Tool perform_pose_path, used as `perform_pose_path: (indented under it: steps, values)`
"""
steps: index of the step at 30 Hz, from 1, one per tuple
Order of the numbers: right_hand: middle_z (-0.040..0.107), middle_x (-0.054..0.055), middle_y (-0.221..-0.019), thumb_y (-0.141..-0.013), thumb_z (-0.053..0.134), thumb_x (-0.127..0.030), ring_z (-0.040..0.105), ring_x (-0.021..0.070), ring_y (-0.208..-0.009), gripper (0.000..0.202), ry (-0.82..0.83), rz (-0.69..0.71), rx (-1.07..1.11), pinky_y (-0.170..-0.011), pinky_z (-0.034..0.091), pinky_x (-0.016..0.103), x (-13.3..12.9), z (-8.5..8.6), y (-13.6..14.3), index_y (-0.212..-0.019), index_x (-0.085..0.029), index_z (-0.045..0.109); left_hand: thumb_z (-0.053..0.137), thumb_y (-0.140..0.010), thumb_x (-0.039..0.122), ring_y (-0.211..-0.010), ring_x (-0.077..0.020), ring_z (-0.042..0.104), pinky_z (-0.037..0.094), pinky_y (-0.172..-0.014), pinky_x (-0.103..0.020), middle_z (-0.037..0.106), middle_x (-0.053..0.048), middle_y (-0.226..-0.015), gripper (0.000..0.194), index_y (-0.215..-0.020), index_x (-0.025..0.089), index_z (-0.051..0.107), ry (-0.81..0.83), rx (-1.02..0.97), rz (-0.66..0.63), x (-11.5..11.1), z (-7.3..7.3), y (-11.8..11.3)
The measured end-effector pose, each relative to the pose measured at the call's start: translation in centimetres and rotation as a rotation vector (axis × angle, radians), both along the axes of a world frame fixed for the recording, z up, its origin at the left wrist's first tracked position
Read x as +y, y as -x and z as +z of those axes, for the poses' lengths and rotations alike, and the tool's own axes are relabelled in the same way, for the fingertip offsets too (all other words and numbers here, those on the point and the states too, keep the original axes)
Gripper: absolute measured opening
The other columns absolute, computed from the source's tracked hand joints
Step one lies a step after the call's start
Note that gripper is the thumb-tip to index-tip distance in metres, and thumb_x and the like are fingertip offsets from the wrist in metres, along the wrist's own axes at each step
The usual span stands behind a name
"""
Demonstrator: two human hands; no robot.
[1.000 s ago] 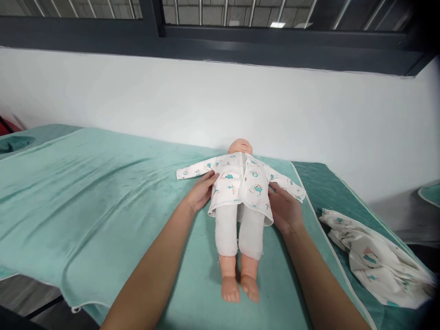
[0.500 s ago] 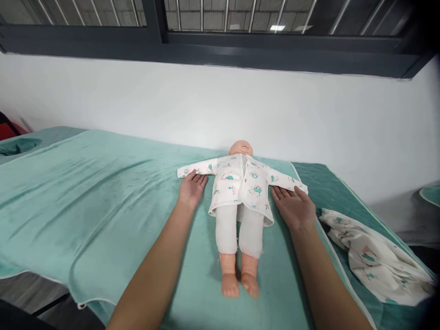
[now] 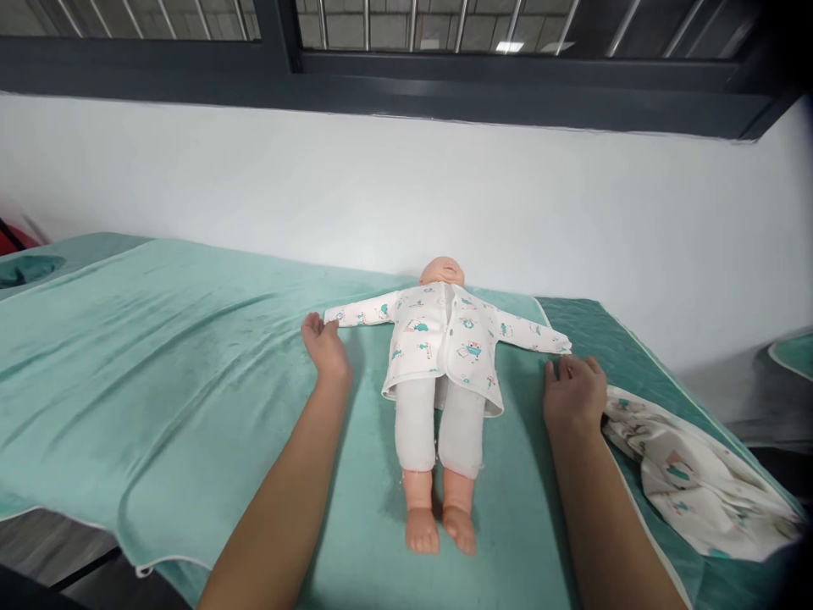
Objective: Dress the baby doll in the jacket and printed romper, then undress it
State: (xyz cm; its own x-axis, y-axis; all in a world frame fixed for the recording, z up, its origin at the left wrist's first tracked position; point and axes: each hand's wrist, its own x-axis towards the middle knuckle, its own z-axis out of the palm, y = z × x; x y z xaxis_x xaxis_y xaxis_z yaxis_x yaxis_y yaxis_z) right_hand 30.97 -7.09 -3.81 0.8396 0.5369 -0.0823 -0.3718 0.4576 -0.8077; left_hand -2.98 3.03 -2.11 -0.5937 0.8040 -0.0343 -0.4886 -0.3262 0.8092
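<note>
A baby doll (image 3: 423, 529) lies on its back on a light green blanket (image 3: 209, 381), its sleeved arms spread wide. It wears a white baby jacket (image 3: 423, 339) with a teal print and white leg coverings. At the cuff on the left side is my left hand (image 3: 327, 349), its thumb and fingers closed about the sleeve's end. My right hand (image 3: 575, 394) has curled fingers just below the opposite cuff. Whether these fingers grip the fabric is hidden.
To the right, a crumpled white printed cloth (image 3: 705, 474) rests on a darker green cover (image 3: 572, 318). A white wall (image 3: 254, 186) rises behind the bed, below a dark window frame (image 3: 508, 93). Grey floor (image 3: 51, 546) shows at the lower left.
Both hands have moved outward from beneath the sleeves to the cuffs. Their fingers, stretched out before, are now curled. The doll stays in place.
</note>
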Motion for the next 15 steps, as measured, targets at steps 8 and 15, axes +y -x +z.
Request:
perform_pose_path:
  steps: [8,15]
  values:
    - [0.056,0.007,-0.13,-0.086,0.064,-0.033,0.05,0.0247,-0.126,0.039,0.066,0.312,-1.146,-0.109,0.038,0.051,-2.9,2.6,7.8,-0.124,-0.027,0.056,0.057,-0.087,0.024,-0.112,-0.0203,0.06,0.047,-0.098,-0.038,0.065,-0.006,-0.117,0.022,-0.109,0.025,0.062,-0.253,0.864,-0.317,-4.0,1.0,-2.5]
    - [0.059,0.009,-0.106,-0.078,0.075,-0.048,0.055,0.027,-0.099,0.041,0.236,0.386,-1.657,-0.082,0.048,0.042,-4.2,3.6,9.0,-0.104,-0.023,0.057,0.074,-0.078,0.033,-0.109,-0.0241,0.053,0.046,-0.094,-0.041,0.057,-0.008,-0.11,0.032,-0.108,0.024,0.065,-0.509,1.4,-0.655,-6.9,3.5,-3.5]
